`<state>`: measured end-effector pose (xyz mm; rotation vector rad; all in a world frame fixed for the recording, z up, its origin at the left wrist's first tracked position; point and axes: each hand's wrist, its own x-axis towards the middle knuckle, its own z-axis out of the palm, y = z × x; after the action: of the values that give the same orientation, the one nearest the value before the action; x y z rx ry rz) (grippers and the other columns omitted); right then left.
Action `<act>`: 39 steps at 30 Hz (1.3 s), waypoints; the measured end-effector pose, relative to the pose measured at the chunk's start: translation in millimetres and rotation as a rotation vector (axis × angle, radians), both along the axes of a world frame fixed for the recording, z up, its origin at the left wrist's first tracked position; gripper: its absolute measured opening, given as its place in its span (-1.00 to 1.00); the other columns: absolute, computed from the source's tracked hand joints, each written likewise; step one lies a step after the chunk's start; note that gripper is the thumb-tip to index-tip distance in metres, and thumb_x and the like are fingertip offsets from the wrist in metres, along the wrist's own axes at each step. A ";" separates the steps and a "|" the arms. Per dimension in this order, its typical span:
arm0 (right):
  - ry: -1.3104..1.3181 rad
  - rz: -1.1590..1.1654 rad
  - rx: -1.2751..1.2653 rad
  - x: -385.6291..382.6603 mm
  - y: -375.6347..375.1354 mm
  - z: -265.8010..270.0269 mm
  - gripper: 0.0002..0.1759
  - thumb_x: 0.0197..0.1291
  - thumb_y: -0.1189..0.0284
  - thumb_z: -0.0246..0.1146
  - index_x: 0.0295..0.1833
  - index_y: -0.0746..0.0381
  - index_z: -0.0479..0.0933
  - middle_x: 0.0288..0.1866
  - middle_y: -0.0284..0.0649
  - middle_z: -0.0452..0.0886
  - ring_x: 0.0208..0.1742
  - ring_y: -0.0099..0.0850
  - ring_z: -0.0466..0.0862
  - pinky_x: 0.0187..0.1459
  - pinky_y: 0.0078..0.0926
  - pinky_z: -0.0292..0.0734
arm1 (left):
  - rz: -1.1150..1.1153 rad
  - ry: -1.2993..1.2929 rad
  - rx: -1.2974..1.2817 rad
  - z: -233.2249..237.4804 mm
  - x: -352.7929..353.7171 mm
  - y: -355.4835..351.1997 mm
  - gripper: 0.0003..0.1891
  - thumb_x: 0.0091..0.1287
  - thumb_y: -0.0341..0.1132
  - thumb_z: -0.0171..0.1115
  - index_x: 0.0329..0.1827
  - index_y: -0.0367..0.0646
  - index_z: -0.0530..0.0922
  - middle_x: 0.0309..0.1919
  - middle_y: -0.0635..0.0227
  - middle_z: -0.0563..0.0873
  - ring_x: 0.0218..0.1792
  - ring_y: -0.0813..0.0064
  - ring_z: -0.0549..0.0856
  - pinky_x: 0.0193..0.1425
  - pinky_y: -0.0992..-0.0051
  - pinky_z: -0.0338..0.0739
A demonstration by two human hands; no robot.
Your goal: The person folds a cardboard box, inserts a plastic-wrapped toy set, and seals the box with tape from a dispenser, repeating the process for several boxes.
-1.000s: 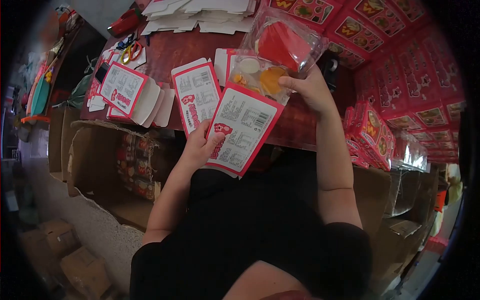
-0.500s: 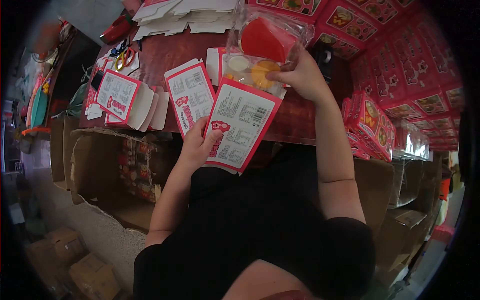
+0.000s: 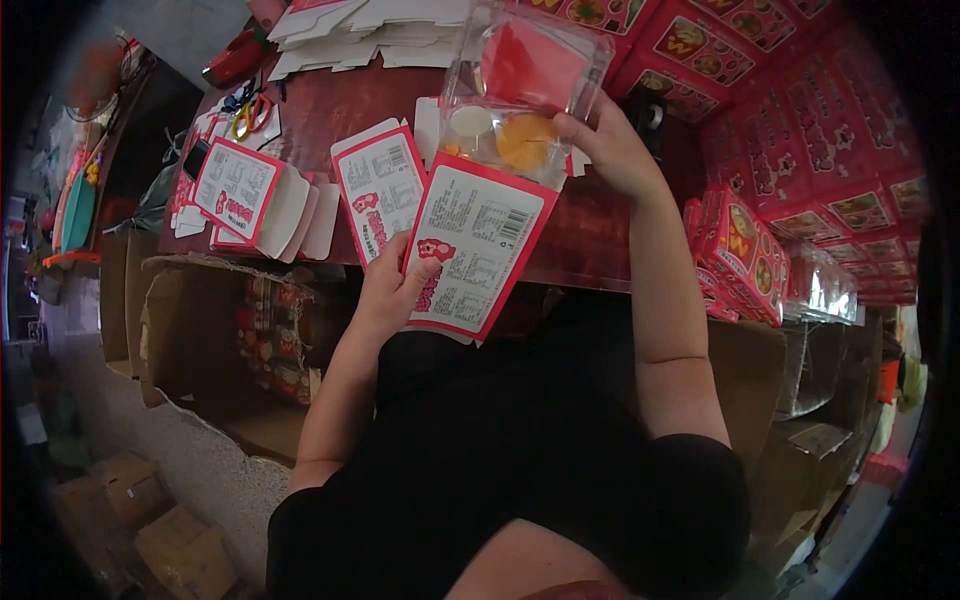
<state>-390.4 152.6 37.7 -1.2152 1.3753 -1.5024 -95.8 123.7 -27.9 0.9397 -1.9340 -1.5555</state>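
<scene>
My left hand (image 3: 392,290) is closed round the lower left side of a pink-and-white printed box (image 3: 475,250), thumb on its printed face. At the box's upper end is a clear plastic pack (image 3: 460,85), its lower part at the box's top edge; how far it reaches inside is hidden. Through the plastic show a red piece (image 3: 532,66), a yellow disc (image 3: 526,141) and a pale disc (image 3: 471,122). My right hand (image 3: 612,146) grips the pack's right edge, thumb toward the yellow disc. Another printed box (image 3: 380,190) lies just left of the held one.
Flattened white cartons (image 3: 370,35) are stacked at the back of the table (image 3: 330,105). Scissors (image 3: 252,115) and more small boxes (image 3: 240,190) lie left. Filled pink boxes (image 3: 740,250) stand right, before a wall of pink cartons (image 3: 820,140). An open cardboard box (image 3: 200,350) sits below left.
The plastic pack has shifted slightly left and straightened in line with the box. My right hand has slid to the pack's right edge. The held box has tipped a little.
</scene>
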 end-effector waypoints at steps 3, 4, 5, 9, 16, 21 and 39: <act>-0.153 -0.135 -0.204 -2.4 -13.7 2.4 -0.44 0.28 0.27 0.13 0.31 0.26 0.19 0.15 -0.12 0.41 0.14 -0.46 0.43 0.14 -0.52 0.33 | -0.009 -0.021 0.051 5.1 0.4 -0.8 -0.57 0.29 -0.22 0.20 0.07 -0.38 0.39 -0.15 0.16 0.63 -0.09 0.50 0.59 0.02 0.52 0.44; -0.215 -0.206 -0.269 -1.4 -17.9 6.6 -0.44 0.28 0.30 0.12 0.32 0.24 0.18 0.15 -0.13 0.42 0.12 -0.46 0.44 0.12 -0.53 0.34 | -0.030 -0.024 0.025 4.9 0.4 -0.6 -0.57 0.29 -0.23 0.20 0.08 -0.38 0.39 -0.15 0.16 0.63 -0.09 0.50 0.59 0.03 0.52 0.44; -0.278 -0.277 -0.333 -1.6 -22.1 9.3 -0.45 0.29 0.32 0.11 0.33 0.23 0.16 0.14 -0.15 0.42 0.11 -0.47 0.45 0.10 -0.54 0.35 | -0.052 -0.026 -0.002 4.5 0.2 -0.1 -0.57 0.29 -0.23 0.20 0.08 -0.38 0.38 -0.14 0.16 0.63 -0.08 0.51 0.58 0.04 0.52 0.44; -0.154 -0.010 -0.053 -18.7 -22.9 0.3 -0.64 0.25 0.35 0.15 0.12 0.23 0.44 0.00 -0.27 0.52 0.00 -0.53 0.47 0.02 -0.63 0.37 | -0.043 0.058 0.038 4.4 -1.5 5.9 -0.57 0.31 -0.25 0.17 0.10 -0.38 0.36 -0.09 0.20 0.60 -0.06 0.52 0.57 0.05 0.53 0.43; 0.125 0.192 0.205 23.7 7.6 -24.4 -0.58 -0.02 0.36 0.39 -0.02 0.24 0.51 -0.06 -0.29 0.54 -0.01 -0.51 0.51 0.05 -0.55 0.39 | 0.049 0.163 0.244 -8.1 -17.0 13.6 -0.59 0.35 -0.26 0.12 0.12 -0.38 0.32 -0.07 0.22 0.57 -0.06 0.55 0.55 0.06 0.52 0.43; -0.006 0.268 0.303 10.6 9.8 -23.4 -0.73 -0.03 0.48 0.38 -0.18 0.31 0.55 -0.19 -0.32 0.59 -0.09 -0.55 0.54 -0.02 -0.59 0.41 | -0.016 0.349 0.382 5.3 -41.2 12.8 -0.38 0.31 -0.35 0.14 0.35 -0.24 0.05 -0.06 0.11 0.54 -0.02 0.45 0.55 0.05 0.48 0.45; -0.359 0.001 0.022 60.6 36.6 -64.9 -0.50 0.34 0.13 -0.04 0.18 0.30 0.24 0.05 -0.01 0.44 0.00 -0.31 0.54 0.03 -0.42 0.47 | 0.402 0.255 -0.320 -0.6 -79.9 -8.6 -0.80 0.25 -0.27 0.16 -0.37 -0.27 0.47 -0.40 0.35 0.53 -0.37 0.63 0.47 -0.27 0.59 0.39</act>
<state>-329.7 189.2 -27.2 -0.8783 1.1470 -1.6075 -175.7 115.1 -28.5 0.8761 -1.6283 -1.0440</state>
